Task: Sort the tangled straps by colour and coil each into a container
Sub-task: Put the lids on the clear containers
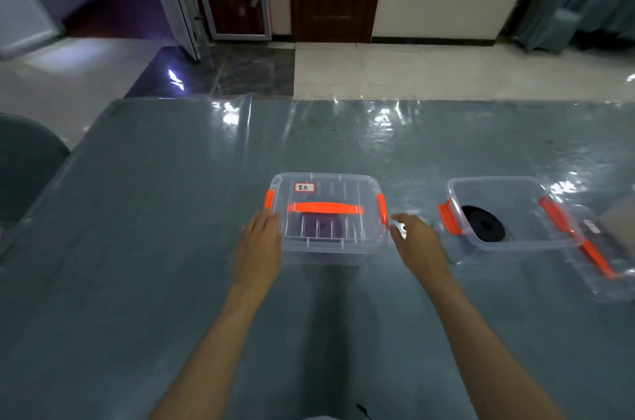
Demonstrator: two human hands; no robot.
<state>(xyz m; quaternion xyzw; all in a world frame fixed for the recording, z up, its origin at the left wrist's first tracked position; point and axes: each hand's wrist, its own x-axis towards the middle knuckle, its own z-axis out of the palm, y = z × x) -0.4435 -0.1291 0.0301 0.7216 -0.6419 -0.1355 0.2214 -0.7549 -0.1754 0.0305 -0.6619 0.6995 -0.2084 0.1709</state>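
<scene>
In the head view, a clear plastic lidded box with orange handle and latches (330,216) sits at the centre of the frame on the grey-blue desk under a glossy transparent cover (137,247), and a purple coiled strap (324,228) shows dimly through its lid. The left hand (259,247) lies against the box's left side with fingers straight, gripping nothing; the right hand (414,240) hovers just beside the right orange latch, fingers loosely spread and apart, its grip empty. To the right of centre stands an open clear plastic box (508,213) holding a black coiled strap (482,223), with its loose clear lid with orange handle (598,258) lying at the right edge of the frame. As a judgement, the risks are that a latch left half-closed lets the lid spring up, or that a push from one side only slides the box over the slick cover. Counted: two boxes, two lids, two coiled straps, two hands; no loose straps are visible.
</scene>
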